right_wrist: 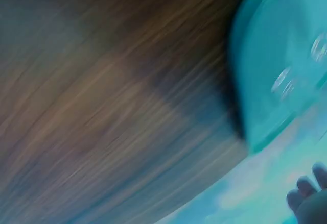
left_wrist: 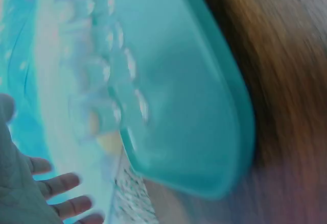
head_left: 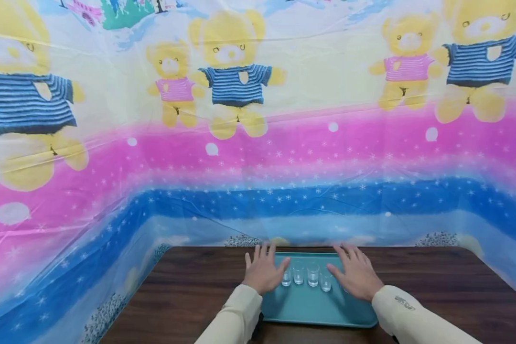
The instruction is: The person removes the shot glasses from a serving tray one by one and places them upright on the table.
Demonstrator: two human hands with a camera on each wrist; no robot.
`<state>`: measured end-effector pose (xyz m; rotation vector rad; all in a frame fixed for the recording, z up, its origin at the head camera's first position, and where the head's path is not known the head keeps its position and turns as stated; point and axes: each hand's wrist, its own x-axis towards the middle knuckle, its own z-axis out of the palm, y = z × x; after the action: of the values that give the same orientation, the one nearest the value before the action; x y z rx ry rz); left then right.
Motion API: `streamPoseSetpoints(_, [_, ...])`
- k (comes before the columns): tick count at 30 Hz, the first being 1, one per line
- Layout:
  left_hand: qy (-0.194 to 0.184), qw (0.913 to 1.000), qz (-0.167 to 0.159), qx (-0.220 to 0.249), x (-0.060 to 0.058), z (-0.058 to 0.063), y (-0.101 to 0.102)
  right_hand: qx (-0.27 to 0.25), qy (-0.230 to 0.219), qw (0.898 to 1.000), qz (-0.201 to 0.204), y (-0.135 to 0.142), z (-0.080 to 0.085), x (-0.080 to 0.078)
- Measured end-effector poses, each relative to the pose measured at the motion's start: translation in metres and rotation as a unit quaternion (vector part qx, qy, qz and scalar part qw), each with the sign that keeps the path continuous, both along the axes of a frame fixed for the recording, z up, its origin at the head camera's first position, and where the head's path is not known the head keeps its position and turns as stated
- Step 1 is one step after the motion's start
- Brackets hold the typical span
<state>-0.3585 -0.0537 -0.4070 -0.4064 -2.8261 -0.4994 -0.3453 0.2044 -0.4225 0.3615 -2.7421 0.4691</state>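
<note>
Several small clear glasses (head_left: 313, 276) stand upright in a row on a teal tray (head_left: 309, 310). My left hand (head_left: 262, 272) is at the tray's left side, its fingers spread and nothing in them. On the opposite side my right hand (head_left: 358, 274) has its fingers extended and likewise holds nothing; it partly hides the right end of the row. The left wrist view catches my left palm (left_wrist: 25, 193) beside the blurred glasses (left_wrist: 97, 114). Fingertips (right_wrist: 306, 187) of my right hand appear low in the right wrist view, apart from the tray (right_wrist: 255, 66).
The tray lies on a dark brown wooden table (head_left: 189, 286). Behind and to the left hangs a cloth (head_left: 284, 153) printed with bears, pink and blue bands and snowflakes. Table surface extends on both sides of the tray.
</note>
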Motion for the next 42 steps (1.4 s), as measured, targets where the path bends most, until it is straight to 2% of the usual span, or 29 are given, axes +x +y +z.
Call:
streamPoseSetpoints(3, [-0.020,0.9991,0.011,0.037,-0.004,0.001,-0.018,-0.004,-0.017,1.000,0.009,0.017,0.002,-0.001])
streamPoseSetpoints(7, [-0.073,0.9961,0.013,0.047,-0.007,-0.006,-0.039,0.019,-0.025,0.999,0.031,0.035,0.000,0.000])
streamPoseSetpoints(10, [-0.112,0.9925,0.009,0.047,-0.008,-0.012,-0.046,0.021,-0.001,0.998,0.056,0.042,-0.001,-0.001])
streamPoseSetpoints(15, [-0.169,0.9843,0.022,0.046,-0.010,-0.020,-0.047,0.018,0.019,0.997,0.074,0.044,0.001,-0.005])
streamPoseSetpoints(21, [-0.220,0.9703,0.023,0.098,-0.010,-0.024,-0.055,0.006,0.078,0.994,0.080,0.060,0.013,-0.022])
streamPoseSetpoints(26, [-0.243,0.9630,0.009,0.117,-0.010,-0.025,-0.062,-0.004,0.070,0.996,0.054,0.082,0.018,-0.035])
streamPoseSetpoints(28, [-0.243,0.9630,0.002,0.117,-0.010,-0.025,-0.063,-0.002,0.064,0.997,0.049,0.087,0.017,-0.039])
streamPoseSetpoints(32, [-0.248,0.9615,-0.009,0.118,-0.011,-0.026,-0.064,0.004,0.054,0.998,0.036,0.092,0.011,-0.044])
streamPoseSetpoints(38, [-0.246,0.9588,-0.045,0.136,-0.012,-0.031,-0.064,0.003,0.036,0.999,0.010,0.099,-0.002,-0.051])
streamPoseSetpoints(42, [-0.236,0.9616,-0.052,0.130,-0.013,-0.031,-0.066,0.006,0.026,1.000,0.011,0.101,-0.009,-0.057])
